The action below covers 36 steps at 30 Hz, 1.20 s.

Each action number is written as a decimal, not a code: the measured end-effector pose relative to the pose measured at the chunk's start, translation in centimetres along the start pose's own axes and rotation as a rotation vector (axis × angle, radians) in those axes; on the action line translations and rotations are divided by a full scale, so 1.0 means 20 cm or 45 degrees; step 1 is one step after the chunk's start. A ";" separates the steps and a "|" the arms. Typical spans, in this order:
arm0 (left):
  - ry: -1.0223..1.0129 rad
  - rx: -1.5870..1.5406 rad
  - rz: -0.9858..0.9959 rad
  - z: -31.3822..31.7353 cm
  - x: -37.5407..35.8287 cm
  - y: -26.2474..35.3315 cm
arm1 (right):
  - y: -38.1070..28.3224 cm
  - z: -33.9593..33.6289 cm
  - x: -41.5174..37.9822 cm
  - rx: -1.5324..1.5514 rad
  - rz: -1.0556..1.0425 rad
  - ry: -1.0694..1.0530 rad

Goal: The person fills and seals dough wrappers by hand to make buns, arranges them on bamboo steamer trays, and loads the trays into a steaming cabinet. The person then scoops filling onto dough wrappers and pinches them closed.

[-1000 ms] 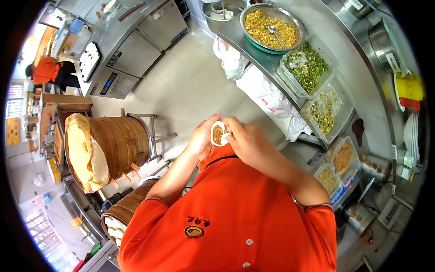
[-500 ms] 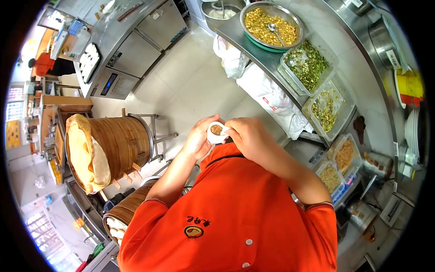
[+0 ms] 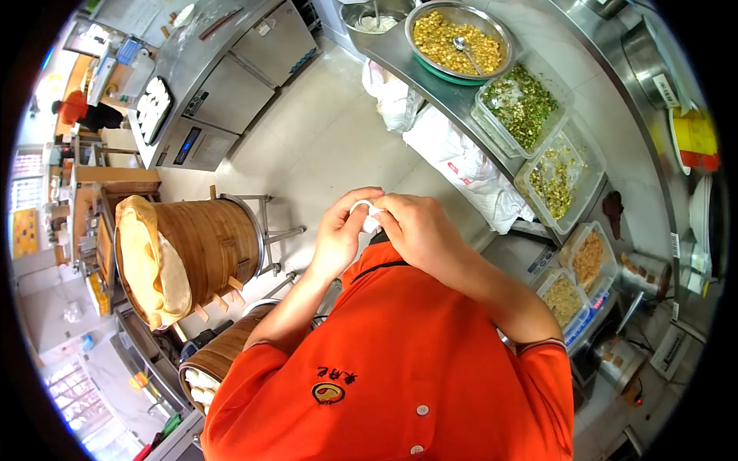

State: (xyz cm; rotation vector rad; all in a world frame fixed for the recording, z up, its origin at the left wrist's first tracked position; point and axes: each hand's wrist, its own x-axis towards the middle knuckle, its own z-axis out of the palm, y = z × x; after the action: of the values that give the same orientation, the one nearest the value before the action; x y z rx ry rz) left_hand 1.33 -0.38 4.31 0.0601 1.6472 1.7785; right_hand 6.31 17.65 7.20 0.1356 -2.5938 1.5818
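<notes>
A small white dough wrapper (image 3: 368, 218) is held between both hands, in front of my chest. My left hand (image 3: 340, 230) is curled around its left side, with the thumb pressed against it. From the right, my right hand (image 3: 417, 227) pinches the dough's edge with thumb and fingers. The wrapper's rim is partly drawn together, and no filling shows in it. Parts of the dough are hidden behind the fingers.
Large bamboo steamers (image 3: 207, 242) stand at the left. On the right counter are a metal bowl of yellow filling (image 3: 434, 46) and plastic tubs of chopped greens (image 3: 523, 111). Another person (image 3: 77, 109) is far left, near a tray of white pieces (image 3: 154, 110).
My left thumb and fingers have closed in on the dough, and its rim is more gathered. The brown filling seen earlier is now hidden. More of the distant person shows.
</notes>
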 end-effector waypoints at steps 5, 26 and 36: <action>0.038 -0.243 0.050 0.03 -0.02 0.05 | 0.00 -0.02 -0.04 -0.130 -0.060 0.104; 0.097 -0.299 -0.087 0.14 0.00 0.00 | -0.01 -0.06 -0.06 0.231 0.120 -0.021; -0.028 -0.242 -0.125 0.13 0.00 0.04 | -0.04 -0.15 -0.10 -0.069 -0.023 0.045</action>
State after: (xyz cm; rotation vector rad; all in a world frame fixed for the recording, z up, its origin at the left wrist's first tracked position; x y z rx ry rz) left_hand 2.17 1.90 5.49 -0.0856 1.4340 1.8432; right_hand 8.45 20.02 8.96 0.1251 -2.5980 1.4932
